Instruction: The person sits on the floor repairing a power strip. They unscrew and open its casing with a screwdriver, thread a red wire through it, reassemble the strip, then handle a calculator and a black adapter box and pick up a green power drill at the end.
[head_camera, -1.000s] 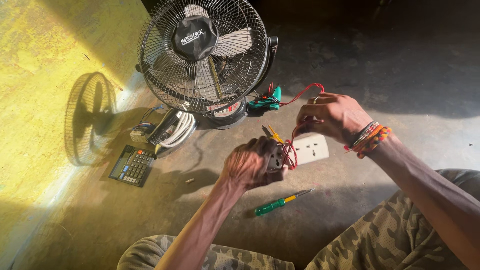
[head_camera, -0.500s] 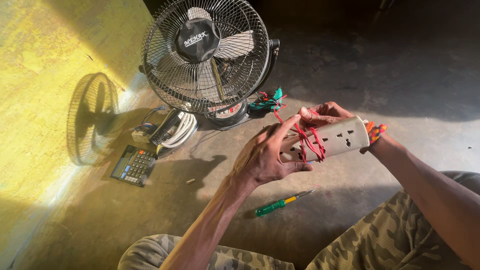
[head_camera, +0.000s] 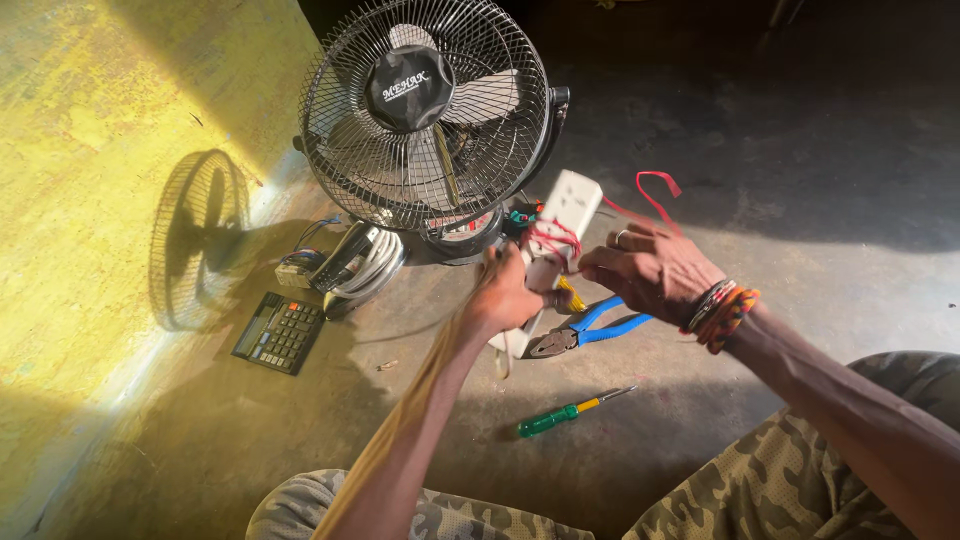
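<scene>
Socket strip, white, tilted upright between both hands, above the floor and just in front of the fan. Wrapped at mid-length by red wire, with a loose red loop sticking up beyond the right hand. Lower end clasped by left hand, fingers curled shut around it; motion-blurred, so exact finger placement hard to tell. Right hand closed at the strip's side, fingertips pinching at the red wire where it crosses the white body; ring on one finger, beaded bracelets at the wrist.

Just below the hands, on the floor: pliers with blue handles, jaws pointing toward the left hand. Nearer the body, below the pliers: green screwdriver with yellow collar, lying flat, apart from both hands. Left of the left hand, well apart: black calculator, and beyond it a coil of white cable with a dark device, close against the fan base. Yellow wall farther left, carrying the fan's shadow. Camouflage trousers at the bottom edge, under both forearms.
</scene>
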